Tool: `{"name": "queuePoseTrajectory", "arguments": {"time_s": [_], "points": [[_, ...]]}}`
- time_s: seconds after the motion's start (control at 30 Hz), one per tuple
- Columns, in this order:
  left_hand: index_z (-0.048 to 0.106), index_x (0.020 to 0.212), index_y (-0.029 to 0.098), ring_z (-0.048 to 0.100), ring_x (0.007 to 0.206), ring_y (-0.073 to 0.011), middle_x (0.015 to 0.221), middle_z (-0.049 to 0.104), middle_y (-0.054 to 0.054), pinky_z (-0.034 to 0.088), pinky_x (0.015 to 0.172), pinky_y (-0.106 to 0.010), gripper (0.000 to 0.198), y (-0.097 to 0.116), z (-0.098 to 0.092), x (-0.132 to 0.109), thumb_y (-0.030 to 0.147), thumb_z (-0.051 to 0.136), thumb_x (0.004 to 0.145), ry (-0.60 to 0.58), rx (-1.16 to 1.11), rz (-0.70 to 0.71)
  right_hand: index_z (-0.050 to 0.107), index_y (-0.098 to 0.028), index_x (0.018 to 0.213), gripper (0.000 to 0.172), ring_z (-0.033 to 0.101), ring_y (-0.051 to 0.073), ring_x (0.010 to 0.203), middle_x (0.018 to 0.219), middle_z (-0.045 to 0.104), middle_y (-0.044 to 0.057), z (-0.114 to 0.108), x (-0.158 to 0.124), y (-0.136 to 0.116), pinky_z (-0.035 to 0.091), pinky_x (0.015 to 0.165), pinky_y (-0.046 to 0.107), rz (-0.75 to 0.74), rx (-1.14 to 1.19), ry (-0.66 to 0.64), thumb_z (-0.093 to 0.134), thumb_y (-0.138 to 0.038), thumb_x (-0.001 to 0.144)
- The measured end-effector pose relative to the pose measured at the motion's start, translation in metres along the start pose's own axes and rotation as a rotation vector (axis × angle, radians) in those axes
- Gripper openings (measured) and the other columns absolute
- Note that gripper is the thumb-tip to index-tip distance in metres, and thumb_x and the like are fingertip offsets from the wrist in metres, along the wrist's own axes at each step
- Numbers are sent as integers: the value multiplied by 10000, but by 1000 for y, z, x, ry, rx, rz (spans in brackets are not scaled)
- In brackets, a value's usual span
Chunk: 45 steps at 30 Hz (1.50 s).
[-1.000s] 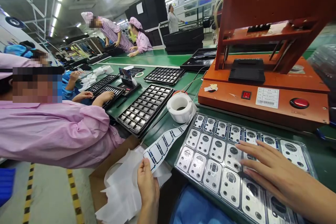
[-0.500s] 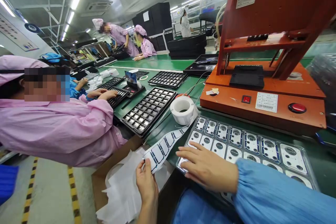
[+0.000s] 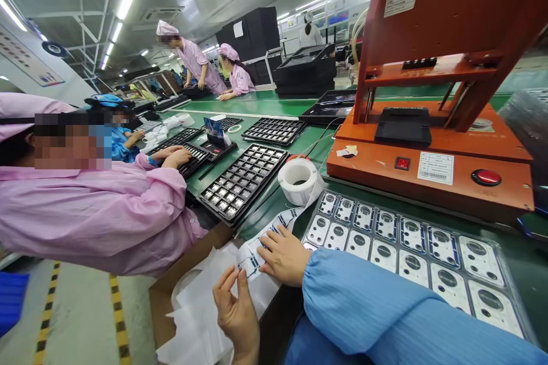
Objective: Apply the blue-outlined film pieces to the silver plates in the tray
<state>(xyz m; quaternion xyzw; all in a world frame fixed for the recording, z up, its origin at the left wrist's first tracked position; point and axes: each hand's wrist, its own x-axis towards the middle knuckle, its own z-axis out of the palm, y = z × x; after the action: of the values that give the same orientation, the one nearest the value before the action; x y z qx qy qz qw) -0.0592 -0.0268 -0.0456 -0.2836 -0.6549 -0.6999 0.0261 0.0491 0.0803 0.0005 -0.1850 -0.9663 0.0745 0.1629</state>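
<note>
A white strip of blue-outlined stickers [image 3: 280, 221] runs from a white roll [image 3: 299, 180] down over the table's front edge. My right hand [image 3: 283, 254] lies on the strip's lower end, fingers pressed together on it. Just below, my left hand [image 3: 233, 311] is raised with its thumb and fingers pinching near the strip's end; I cannot make out what they hold. To the right lies a clear tray [image 3: 505, 291] with rows of white parts in it.
An orange press machine [image 3: 432, 125] stands behind the tray. Black trays [image 3: 244, 179] of small parts lie to the left on the green belt [image 3: 257, 104]. A person in pink [image 3: 98, 211] works close on my left. White backing paper [image 3: 192, 308] fills a cardboard box below.
My right hand has moved left, from the clear tray onto the sticker strip. My left hand has loosened its hold on the strip's end and now pinches beside it.
</note>
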Motion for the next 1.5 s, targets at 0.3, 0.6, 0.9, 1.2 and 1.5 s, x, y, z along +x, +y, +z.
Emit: {"name": "queuePoseTrajectory", "arguments": {"time_s": [0.3,0.6,0.9,1.2,1.5], "points": [[666,838,221,588,974,-174,997,613,-22,479,898,-334,100,63,17,-9,270,705,761,-61,-160,172,618,-152,1103,317,484,286,1214,1264,587,135,-34,-8,1,343,1030,513,-24,40,18,528,-396,923],[717,783,148,578,676,-114,765,667,-20,500,685,-234,310,131,77,-20,418,780,645,-714,-587,-720,589,-181,1117,280,599,189,1059,1140,646,99,-143,-127,38,466,948,354,301,442,305,386,-185,925],[738,796,125,571,664,-96,732,679,-29,475,666,-204,252,171,141,-73,347,758,678,-1260,-573,-860,622,-166,953,370,640,172,744,850,645,52,-142,-241,23,578,636,305,966,1035,485,543,-515,856],[733,796,140,572,682,-98,753,673,-23,479,668,-207,231,173,160,-109,337,758,677,-1349,-533,-889,584,-151,823,360,597,118,600,663,597,-6,-131,-255,26,521,477,214,1016,1280,668,683,-491,763],[705,969,179,602,795,-162,844,664,-43,474,764,-293,235,164,164,-105,322,557,856,-1433,-218,32,545,-164,710,255,501,58,382,503,551,-57,-128,-265,28,410,401,167,1147,1200,708,675,-377,762]]}}
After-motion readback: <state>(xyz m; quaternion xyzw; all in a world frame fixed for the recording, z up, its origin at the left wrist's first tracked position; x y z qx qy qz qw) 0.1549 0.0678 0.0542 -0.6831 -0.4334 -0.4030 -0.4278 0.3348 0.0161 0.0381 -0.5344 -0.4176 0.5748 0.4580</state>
